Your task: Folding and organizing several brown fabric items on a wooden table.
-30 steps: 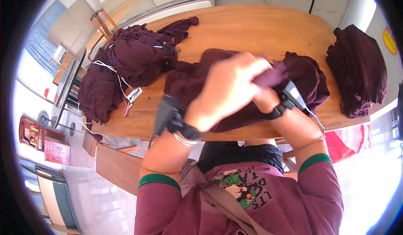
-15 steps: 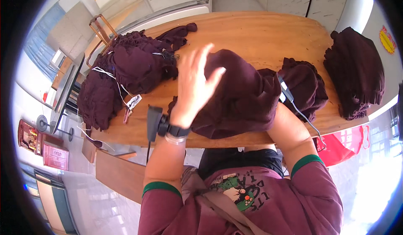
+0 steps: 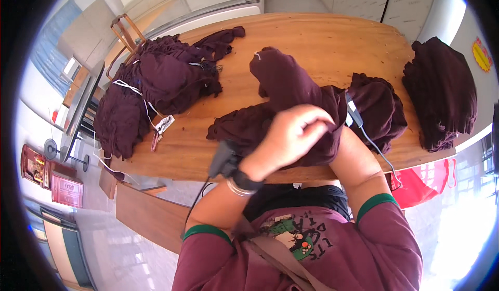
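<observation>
Touching dark maroon cloth (image 3: 289, 81) on wooden surface (image 3: 327, 36) — left hand (image 3: 292, 136), fingers curled, grip unclear; right hand hidden by cloth — fingers' state cannot be told.

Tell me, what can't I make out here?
All in the head view:
Right hand: hidden by the cloth.
Left hand: whether it pinches the cloth; the hand itself covers the contact.
Red bag: partly hidden by the table.
Tag: print too small to read.
</observation>
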{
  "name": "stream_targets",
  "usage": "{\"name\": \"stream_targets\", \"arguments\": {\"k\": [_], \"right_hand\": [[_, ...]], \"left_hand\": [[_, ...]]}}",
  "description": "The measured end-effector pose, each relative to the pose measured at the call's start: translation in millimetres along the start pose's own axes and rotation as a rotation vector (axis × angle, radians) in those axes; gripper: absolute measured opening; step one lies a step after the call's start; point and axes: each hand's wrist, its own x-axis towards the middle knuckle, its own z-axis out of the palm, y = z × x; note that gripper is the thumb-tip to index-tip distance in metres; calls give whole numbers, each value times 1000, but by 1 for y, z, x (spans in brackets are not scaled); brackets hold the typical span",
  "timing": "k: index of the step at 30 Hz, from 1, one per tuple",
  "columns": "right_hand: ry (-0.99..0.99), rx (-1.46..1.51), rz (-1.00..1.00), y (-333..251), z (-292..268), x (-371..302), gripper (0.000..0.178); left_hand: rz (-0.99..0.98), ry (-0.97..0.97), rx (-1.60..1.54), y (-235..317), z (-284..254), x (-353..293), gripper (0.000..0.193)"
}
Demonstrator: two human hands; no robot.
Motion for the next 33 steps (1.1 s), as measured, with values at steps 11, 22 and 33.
{"name": "stream_targets", "arguments": {"k": [11,22,33], "right_hand": [[-38,389,110,60,-54,5,28],[36,101,-9,22,-26,20,29],[95,-269,-180,-19,-9,43,31]], "left_hand": [[-74,268,106,-50,-17,19,13],[-88,191,96,-39,-22,3,27],[21,-156,246,-65,-9,-21,15]]}}
